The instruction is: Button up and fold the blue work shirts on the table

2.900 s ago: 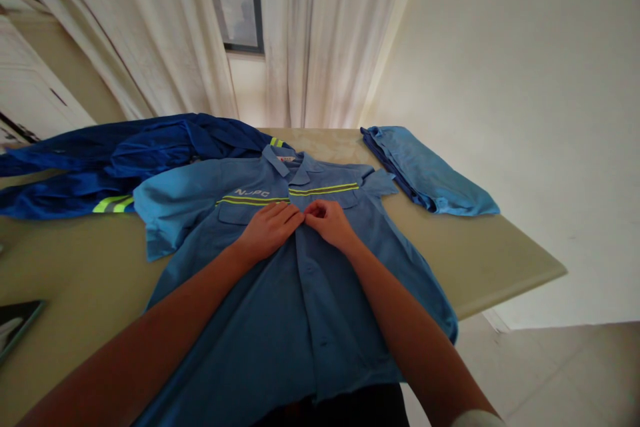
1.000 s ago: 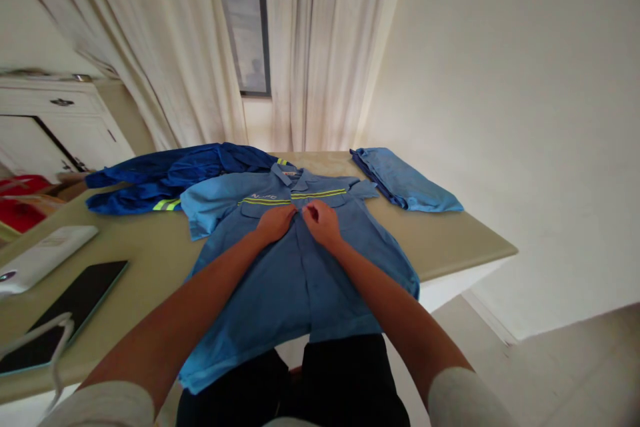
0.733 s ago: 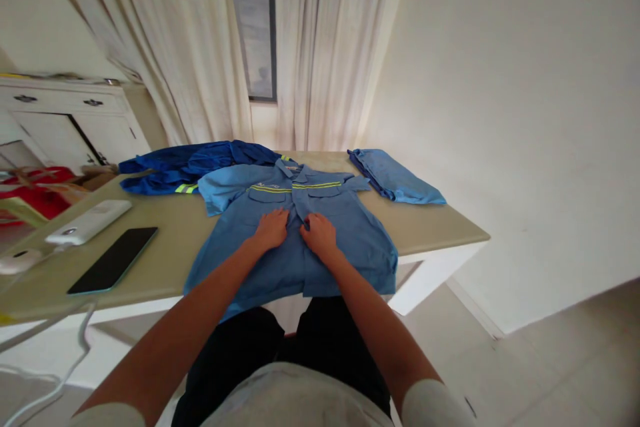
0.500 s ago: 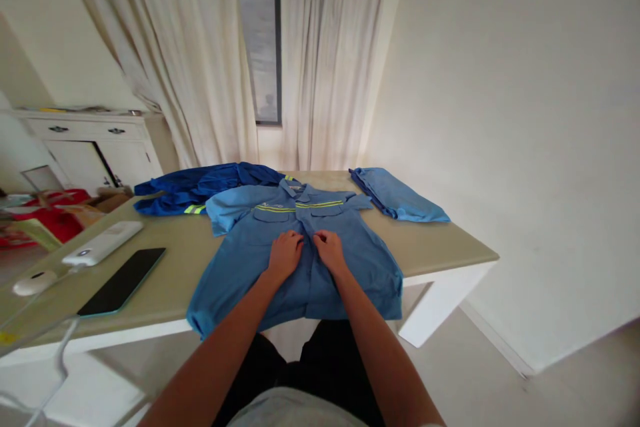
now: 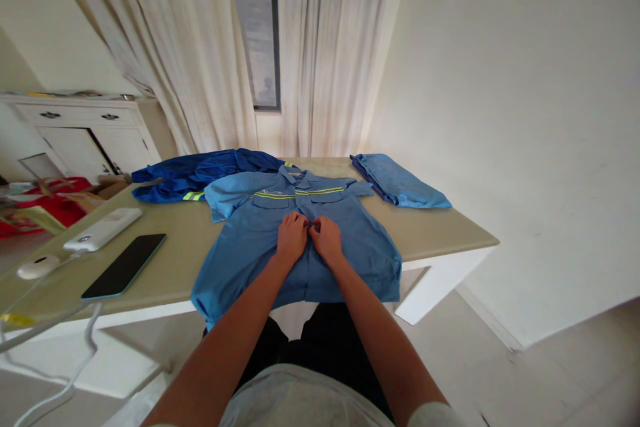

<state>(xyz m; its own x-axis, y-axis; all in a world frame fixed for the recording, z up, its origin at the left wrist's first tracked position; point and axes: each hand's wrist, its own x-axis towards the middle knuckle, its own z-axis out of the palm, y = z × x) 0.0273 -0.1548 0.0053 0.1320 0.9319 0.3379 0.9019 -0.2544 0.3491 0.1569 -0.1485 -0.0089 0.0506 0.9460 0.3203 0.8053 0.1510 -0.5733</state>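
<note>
A light blue short-sleeved work shirt (image 5: 250, 247) lies front up on the table, its collar toward the window. Yellow stripes cross its chest above two flap pockets, and its lower edge hangs over the near table edge. My left hand (image 5: 293, 237) and my right hand (image 5: 326, 240) meet at the front placket just below the pockets. Both have their fingers bent and pinched on the placket cloth, the fingertips almost touching. Whether a button is between the fingers cannot be made out.
Dark blue clothing (image 5: 200, 173) with reflective bands lies behind the shirt on the left. A folded blue garment (image 5: 400, 180) rests at the back right of the table (image 5: 440, 240). A black phone (image 5: 125, 267), a white power bank (image 5: 103, 230) and cables are at the left.
My hands have come together at the placket, the left moving right and slightly up the shirt. The view has tipped down a little.
</note>
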